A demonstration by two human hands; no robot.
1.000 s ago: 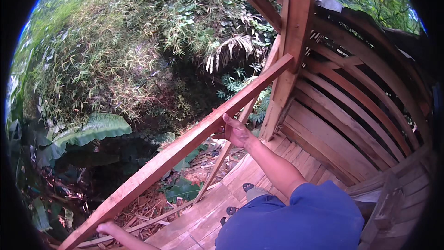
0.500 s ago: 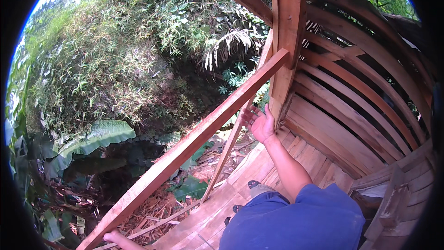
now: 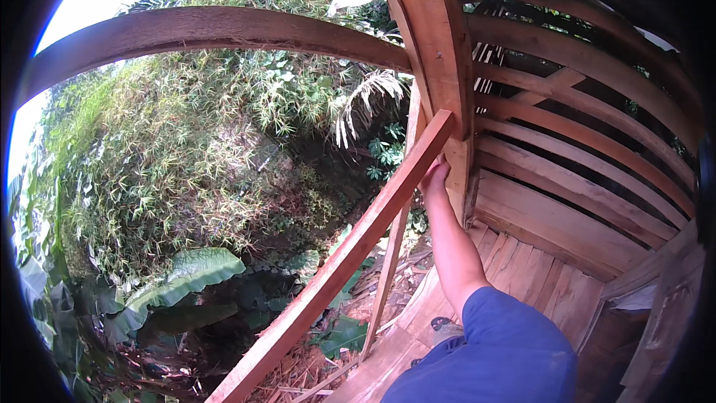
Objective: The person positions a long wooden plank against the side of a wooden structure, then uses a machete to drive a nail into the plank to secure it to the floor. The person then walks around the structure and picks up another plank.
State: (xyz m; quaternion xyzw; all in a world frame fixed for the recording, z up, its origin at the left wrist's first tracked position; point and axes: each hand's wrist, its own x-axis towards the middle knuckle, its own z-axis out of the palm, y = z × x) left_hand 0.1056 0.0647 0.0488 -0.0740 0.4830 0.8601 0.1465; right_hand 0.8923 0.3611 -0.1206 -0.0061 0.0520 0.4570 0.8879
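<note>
**Technician A:** State the position and orientation of the squared beam [image 3: 339, 261].

**Technician B:** The beam lies diagonally in front of the person. Its long axis runs from the lower edge of the view, left of the blue shirt [image 3: 485, 358], up and away to the right. The far end, cut square, points at the upright post [image 3: 441, 52] and overlaps it in view. The near end is outside the frame.

**Technician A:** State the condition of each hand.

**Technician B:** The right hand [image 3: 434, 174] is raised to the underside of the beam, near the far end. Its fingers appear curled, but the beam covers part of them, so the firmness of the hold cannot be told. The left hand is out of frame; its state cannot be told.

**Technician A:** List the quantities.

**Technician B:** Squared beam: one. Upright post: one. Overhead timber [image 3: 216, 27], bowed by the lens: one. Thin slanting strip [image 3: 389, 265], behind the beam: one. Visible hands: one. Slatted wall [image 3: 552, 116], at right above the plank floor [image 3: 514, 265]: one.
</note>
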